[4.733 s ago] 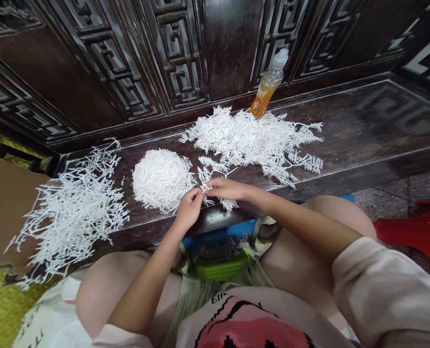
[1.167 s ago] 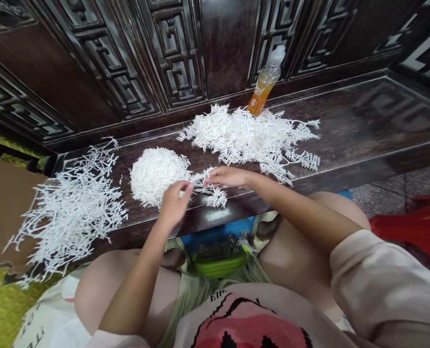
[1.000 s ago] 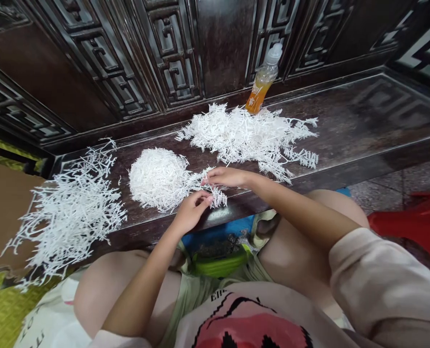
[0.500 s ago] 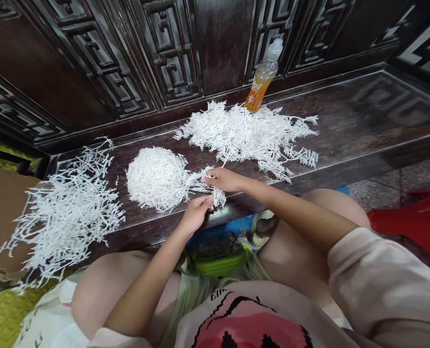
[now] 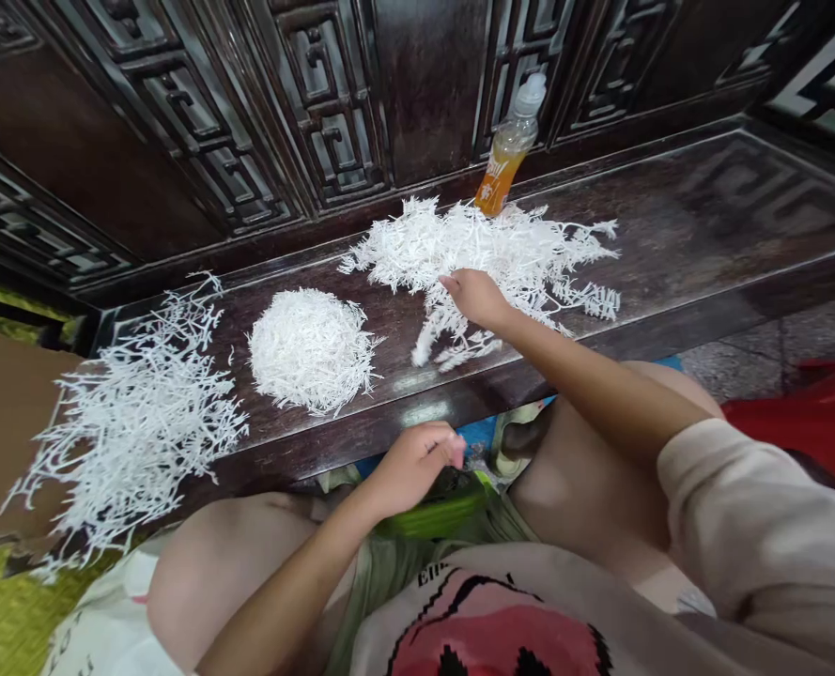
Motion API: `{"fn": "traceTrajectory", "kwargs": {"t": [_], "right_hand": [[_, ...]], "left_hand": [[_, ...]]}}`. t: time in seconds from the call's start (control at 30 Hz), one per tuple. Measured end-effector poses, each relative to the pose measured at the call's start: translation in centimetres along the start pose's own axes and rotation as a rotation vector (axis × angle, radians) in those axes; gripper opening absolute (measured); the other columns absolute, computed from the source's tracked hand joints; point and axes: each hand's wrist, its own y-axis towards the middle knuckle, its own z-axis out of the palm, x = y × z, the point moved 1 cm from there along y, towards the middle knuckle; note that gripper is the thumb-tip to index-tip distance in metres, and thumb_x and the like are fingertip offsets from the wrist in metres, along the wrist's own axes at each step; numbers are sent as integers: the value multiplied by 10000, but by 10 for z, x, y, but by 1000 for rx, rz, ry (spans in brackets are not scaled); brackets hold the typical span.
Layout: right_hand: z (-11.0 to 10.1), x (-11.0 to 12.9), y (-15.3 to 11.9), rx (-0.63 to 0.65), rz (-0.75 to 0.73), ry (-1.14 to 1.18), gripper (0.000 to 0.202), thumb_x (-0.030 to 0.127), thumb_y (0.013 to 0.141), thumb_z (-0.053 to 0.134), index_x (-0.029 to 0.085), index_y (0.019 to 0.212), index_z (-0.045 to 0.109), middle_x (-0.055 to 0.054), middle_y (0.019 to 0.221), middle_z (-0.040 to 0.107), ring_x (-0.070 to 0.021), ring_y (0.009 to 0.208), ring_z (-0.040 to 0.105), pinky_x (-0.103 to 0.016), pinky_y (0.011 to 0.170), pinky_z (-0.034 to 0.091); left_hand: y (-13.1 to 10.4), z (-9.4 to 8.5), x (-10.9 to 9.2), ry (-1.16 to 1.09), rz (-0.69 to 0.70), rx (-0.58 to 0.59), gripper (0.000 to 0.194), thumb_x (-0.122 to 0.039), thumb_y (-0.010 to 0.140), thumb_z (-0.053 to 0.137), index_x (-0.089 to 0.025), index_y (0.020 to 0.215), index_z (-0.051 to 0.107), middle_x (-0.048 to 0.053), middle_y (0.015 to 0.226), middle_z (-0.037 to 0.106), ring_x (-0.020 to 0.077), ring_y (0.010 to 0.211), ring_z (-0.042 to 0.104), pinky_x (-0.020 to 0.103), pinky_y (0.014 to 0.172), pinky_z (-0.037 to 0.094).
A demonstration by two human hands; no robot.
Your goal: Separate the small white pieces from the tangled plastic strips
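My right hand is closed at the front of the right-hand heap of white branched strips. A white branched sprig, blurred by motion, hangs below its fingers. Over my lap, in front of the bench edge, my left hand has its fingers curled together, and nothing shows in them. A rounded pile of short white pieces sits in the middle of the bench. At the left lies a looser heap of longer white branched strips, partly over a cardboard piece.
A bottle of orange drink stands behind the right heap, against the carved wooden back. The dark wooden bench runs across the view. Below my hands is a bright green object. Something red lies at the right.
Both hands have left the strands beside the rounded pile. My right hand has moved up and right to the right heap; my left has dropped toward my lap.
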Motion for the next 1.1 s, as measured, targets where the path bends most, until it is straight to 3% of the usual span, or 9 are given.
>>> {"fn": "traceTrajectory", "kwargs": {"t": [0.13,0.2,0.37,0.53,0.73,0.9,1.1], "right_hand": [[8,15,-10,131,-140,87,406,450,830,301,156,566,399,3,535,397,-89,494,336,-228,517,245],[18,27,-21,179,-188,107,392,417,830,324,155,549,399,16,521,375,-84,502,338,-219,521,244],[32,39,-35,204,-216,90,384,376,838,329,140,562,457,13,532,401,-84,529,343,-210,539,243],[35,39,-39,218,-250,59,378,358,840,328,128,591,495,3,560,444,-78,521,332,-208,534,231],[43,44,-48,247,-316,33,402,377,849,309,121,644,542,-12,601,505,-78,523,349,-212,528,221],[41,45,-51,202,-270,-23,451,398,869,250,124,708,569,-45,659,570,-97,556,429,-224,538,232],[43,46,-50,87,-155,-113,498,442,869,188,145,787,580,-72,718,616,-138,613,522,-239,534,249]], "left_hand": [[15,-22,21,-156,-141,-309,255,-325,771,411,-147,710,582,21,688,554,120,695,512,244,701,372],[24,-30,32,-294,-178,-383,243,-322,759,423,-143,745,587,26,708,565,118,687,526,246,694,381],[33,-21,39,-497,-213,-375,240,-367,703,516,-142,766,571,23,702,565,110,648,536,243,655,390],[34,-11,35,-590,-152,-370,277,-414,669,561,-147,737,534,-4,650,531,96,619,511,242,650,389],[36,-12,39,-422,-151,-430,323,-460,659,553,-145,604,507,-26,562,487,85,571,446,226,625,356],[31,-7,36,-246,-149,-485,389,-478,699,492,-147,495,481,-25,500,458,84,523,393,221,574,299],[36,-10,38,-351,-153,-567,352,-456,704,500,-146,545,551,-36,462,410,74,484,346,221,544,270]]}}
